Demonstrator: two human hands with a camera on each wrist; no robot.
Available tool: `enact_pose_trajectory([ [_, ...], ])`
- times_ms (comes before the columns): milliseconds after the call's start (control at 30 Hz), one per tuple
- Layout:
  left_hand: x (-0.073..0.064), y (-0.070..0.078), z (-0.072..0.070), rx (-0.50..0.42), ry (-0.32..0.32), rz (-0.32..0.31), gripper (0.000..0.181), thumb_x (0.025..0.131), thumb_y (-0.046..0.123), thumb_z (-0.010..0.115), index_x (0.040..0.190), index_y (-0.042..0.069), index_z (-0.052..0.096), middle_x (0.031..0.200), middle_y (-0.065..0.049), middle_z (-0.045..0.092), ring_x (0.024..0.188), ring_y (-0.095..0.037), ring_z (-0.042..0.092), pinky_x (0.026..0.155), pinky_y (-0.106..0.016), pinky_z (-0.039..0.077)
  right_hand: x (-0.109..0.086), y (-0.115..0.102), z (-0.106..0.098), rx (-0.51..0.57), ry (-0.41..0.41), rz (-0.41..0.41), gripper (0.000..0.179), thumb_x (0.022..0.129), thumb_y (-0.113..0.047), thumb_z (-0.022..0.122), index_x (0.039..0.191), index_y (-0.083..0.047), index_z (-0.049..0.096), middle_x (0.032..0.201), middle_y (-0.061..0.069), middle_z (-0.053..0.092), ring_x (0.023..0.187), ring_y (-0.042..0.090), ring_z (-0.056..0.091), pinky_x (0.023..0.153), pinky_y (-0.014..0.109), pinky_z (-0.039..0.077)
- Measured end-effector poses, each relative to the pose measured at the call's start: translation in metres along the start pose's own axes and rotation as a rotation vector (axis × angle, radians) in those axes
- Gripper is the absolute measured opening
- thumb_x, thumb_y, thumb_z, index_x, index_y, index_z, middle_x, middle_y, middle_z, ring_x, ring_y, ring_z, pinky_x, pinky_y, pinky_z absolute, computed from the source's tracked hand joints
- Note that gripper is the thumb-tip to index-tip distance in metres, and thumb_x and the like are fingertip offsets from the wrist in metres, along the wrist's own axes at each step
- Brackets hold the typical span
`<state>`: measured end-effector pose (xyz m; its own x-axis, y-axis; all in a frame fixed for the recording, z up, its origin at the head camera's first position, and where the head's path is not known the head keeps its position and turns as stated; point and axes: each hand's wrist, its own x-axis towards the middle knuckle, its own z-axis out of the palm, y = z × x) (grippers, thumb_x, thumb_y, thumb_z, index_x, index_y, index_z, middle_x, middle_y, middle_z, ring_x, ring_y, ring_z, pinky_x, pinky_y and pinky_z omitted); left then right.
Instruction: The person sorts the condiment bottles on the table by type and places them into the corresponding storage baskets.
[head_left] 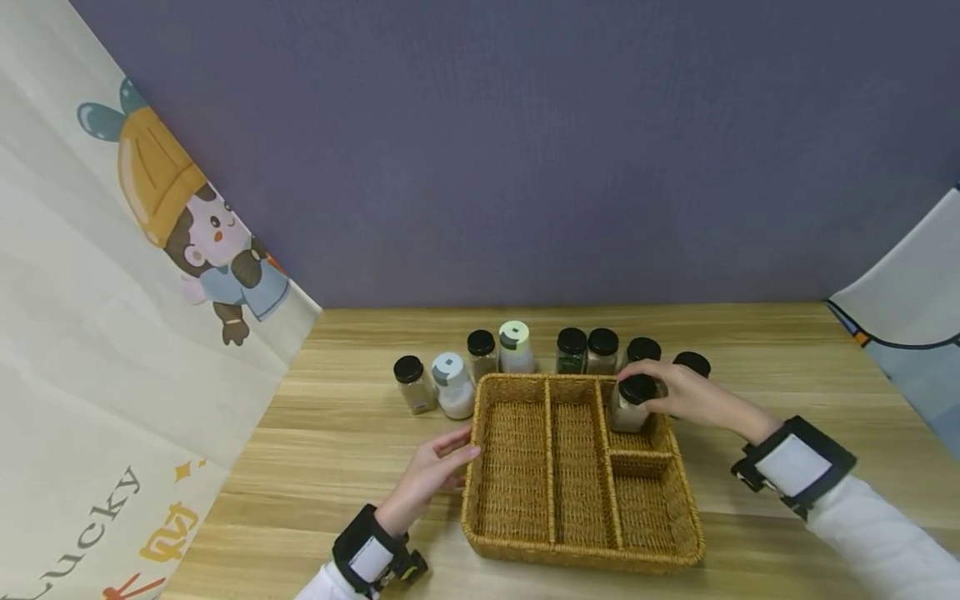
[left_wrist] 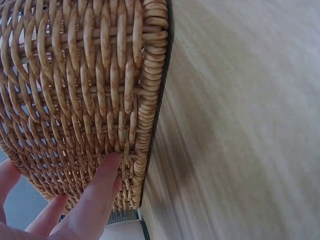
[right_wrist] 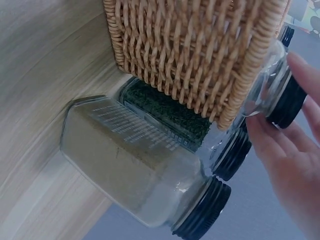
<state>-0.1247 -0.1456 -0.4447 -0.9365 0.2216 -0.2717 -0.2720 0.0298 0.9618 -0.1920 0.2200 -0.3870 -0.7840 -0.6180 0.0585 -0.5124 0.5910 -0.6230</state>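
My right hand (head_left: 678, 390) pinches a spice jar (head_left: 628, 417) by its black lid, in the back right compartment of a wicker basket (head_left: 551, 500). The right wrist view has the fingertips on that black lid (right_wrist: 288, 102), with the jar's clear shoulder beside the basket's rim. Against the basket's left side rests my left hand (head_left: 431, 471), thumb near the rim. Its extended fingers (left_wrist: 97, 187) touch the woven outer wall in the left wrist view. Outside the basket, close to my right hand, stand a jar of tan powder (right_wrist: 125, 160) and one of dark green flakes (right_wrist: 165, 112).
Behind the basket stand several black-lidded jars (head_left: 572, 350) and a white-topped shaker (head_left: 515, 346). Left of them are another shaker (head_left: 453, 387) and a black-lidded jar (head_left: 415, 385). A dark wall (head_left: 562, 167) rises at the table's back edge.
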Motion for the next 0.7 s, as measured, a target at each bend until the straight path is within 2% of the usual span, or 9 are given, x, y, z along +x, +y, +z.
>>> enact_pose_trajectory([
  [233, 0.0019, -0.0048, -0.0010, -0.024, 0.001, -0.005, 0.061, 0.082, 0.021, 0.062, 0.132, -0.002, 0.036, 0.132, -0.025, 0.038, 0.101, -0.032, 0.055, 0.080, -0.043, 0.051, 0.0018, 0.0007, 0.0009, 0.010, -0.008, 0.013, 0.044, 0.079, -0.002, 0.063, 0.121, -0.003, 0.048, 0.122, 0.023, 0.047, 0.051, 0.001, 0.035, 0.058, 0.024, 0.037],
  [333, 0.0018, -0.0054, -0.0007, -0.029, 0.000, -0.004, 0.061, 0.082, 0.021, 0.062, 0.132, -0.002, 0.036, 0.133, -0.025, 0.037, 0.101, -0.033, 0.055, 0.079, -0.043, 0.051, 0.0024, 0.0012, 0.0020, 0.008, -0.003, 0.019, 0.044, 0.079, -0.003, 0.063, 0.121, -0.004, 0.049, 0.124, 0.023, 0.046, 0.062, 0.005, 0.045, 0.058, 0.023, 0.037],
  [433, 0.0016, -0.0055, -0.0005, -0.025, 0.001, -0.010, 0.062, 0.082, 0.022, 0.063, 0.132, -0.002, 0.036, 0.133, -0.025, 0.037, 0.101, -0.033, 0.055, 0.079, -0.042, 0.051, 0.0021, 0.0009, 0.0029, 0.002, 0.007, 0.028, 0.044, 0.080, -0.004, 0.062, 0.122, -0.004, 0.049, 0.125, 0.024, 0.045, 0.074, 0.014, 0.053, 0.058, 0.023, 0.038],
  [467, 0.0016, -0.0053, -0.0004, -0.021, 0.001, -0.010, 0.062, 0.082, 0.022, 0.063, 0.132, -0.002, 0.036, 0.133, -0.025, 0.037, 0.101, -0.033, 0.055, 0.079, -0.042, 0.051, 0.0019, 0.0007, 0.0032, -0.005, 0.012, 0.029, 0.044, 0.080, -0.004, 0.063, 0.122, -0.003, 0.049, 0.125, 0.024, 0.045, 0.083, 0.017, 0.054, 0.058, 0.023, 0.038],
  [533, 0.0017, -0.0051, -0.0004, -0.018, 0.000, -0.011, 0.062, 0.082, 0.022, 0.063, 0.132, -0.002, 0.036, 0.133, -0.025, 0.037, 0.101, -0.033, 0.055, 0.079, -0.042, 0.051, 0.0015, -0.0001, 0.0034, -0.011, 0.018, 0.035, 0.045, 0.080, -0.004, 0.063, 0.122, -0.003, 0.049, 0.126, 0.024, 0.044, 0.085, 0.018, 0.053, 0.058, 0.023, 0.038],
  [633, 0.0019, -0.0050, -0.0007, -0.014, 0.001, -0.007, 0.061, 0.082, 0.022, 0.063, 0.131, -0.002, 0.036, 0.132, -0.025, 0.037, 0.101, -0.032, 0.055, 0.079, -0.042, 0.051, 0.0021, -0.0017, 0.0035, -0.018, 0.020, 0.044, 0.045, 0.079, -0.003, 0.063, 0.122, -0.003, 0.049, 0.126, 0.026, 0.043, 0.065, 0.009, 0.050, 0.056, 0.023, 0.037],
  [700, 0.0018, -0.0047, -0.0011, -0.013, 0.004, -0.003, 0.061, 0.082, 0.021, 0.062, 0.131, -0.002, 0.036, 0.132, -0.025, 0.037, 0.101, -0.033, 0.055, 0.079, -0.042, 0.051, 0.0030, -0.0027, 0.0034, -0.022, 0.019, 0.052, 0.045, 0.079, -0.003, 0.063, 0.123, -0.003, 0.049, 0.127, 0.026, 0.042, 0.050, 0.004, 0.038, 0.052, 0.023, 0.036],
])
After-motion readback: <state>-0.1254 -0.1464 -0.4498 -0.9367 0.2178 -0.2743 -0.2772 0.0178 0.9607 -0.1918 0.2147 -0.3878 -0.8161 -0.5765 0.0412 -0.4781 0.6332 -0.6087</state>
